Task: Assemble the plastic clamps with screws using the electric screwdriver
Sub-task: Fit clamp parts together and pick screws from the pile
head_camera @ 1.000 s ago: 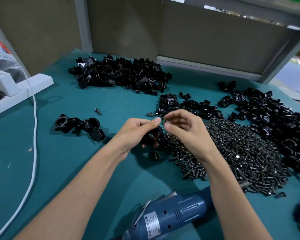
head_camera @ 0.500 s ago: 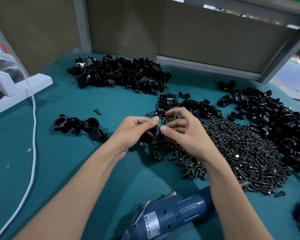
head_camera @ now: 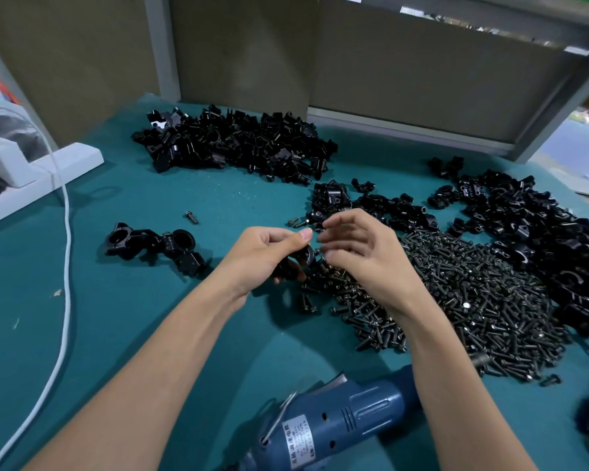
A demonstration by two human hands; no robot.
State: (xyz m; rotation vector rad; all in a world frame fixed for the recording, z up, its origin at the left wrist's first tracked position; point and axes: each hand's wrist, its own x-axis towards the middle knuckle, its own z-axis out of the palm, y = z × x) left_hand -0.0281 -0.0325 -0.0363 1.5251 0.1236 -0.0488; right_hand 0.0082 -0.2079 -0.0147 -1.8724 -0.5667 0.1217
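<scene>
At the table's centre, the left hand grips a clamp, fingers curled round it, likely steadying it for the right hand, loosely curled just beside it, though I cannot tell whether that hand pinches anything; the pile of screws sits at 3 o'clock and the screwdriver at 6 o'clock.

Fingers of right hand, earlier pinched, now loosely spread beside clamp.

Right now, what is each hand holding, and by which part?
The left hand grips a black plastic clamp by its body, thumb on top. The right hand is at the clamp's screw; whether it pinches it cannot be told.
</scene>
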